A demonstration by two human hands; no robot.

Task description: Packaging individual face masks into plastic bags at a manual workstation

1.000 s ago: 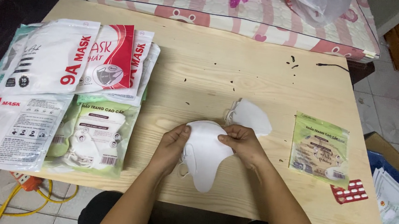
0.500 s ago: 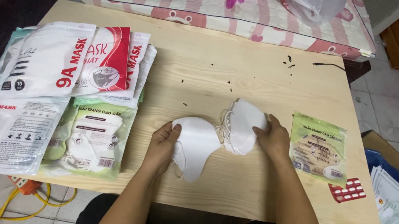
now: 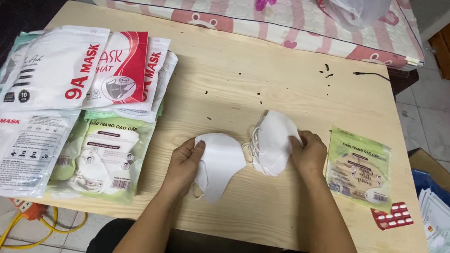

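On the bench [image 3: 229, 83], the left hand [image 3: 183, 164] grips a single white mask [image 3: 220, 162]; just beside it, the right hand [image 3: 307, 154] closes on a small stack of masks [image 3: 271, 142].

We see two lots of white face masks on the pale wooden desk [image 3: 228, 88]. The single mask [image 3: 220, 164] lies flat near the front edge, folded in half into a curved, pointed shape, its tip toward us and an ear loop showing at its lower left. Our left hand [image 3: 181, 166] pinches its left edge. Just right of it, touching or nearly so, sits a small stack of masks [image 3: 271, 142], folded the same way, loops bunched at the left side. Our right hand [image 3: 308, 154] rests on the stack's right edge.
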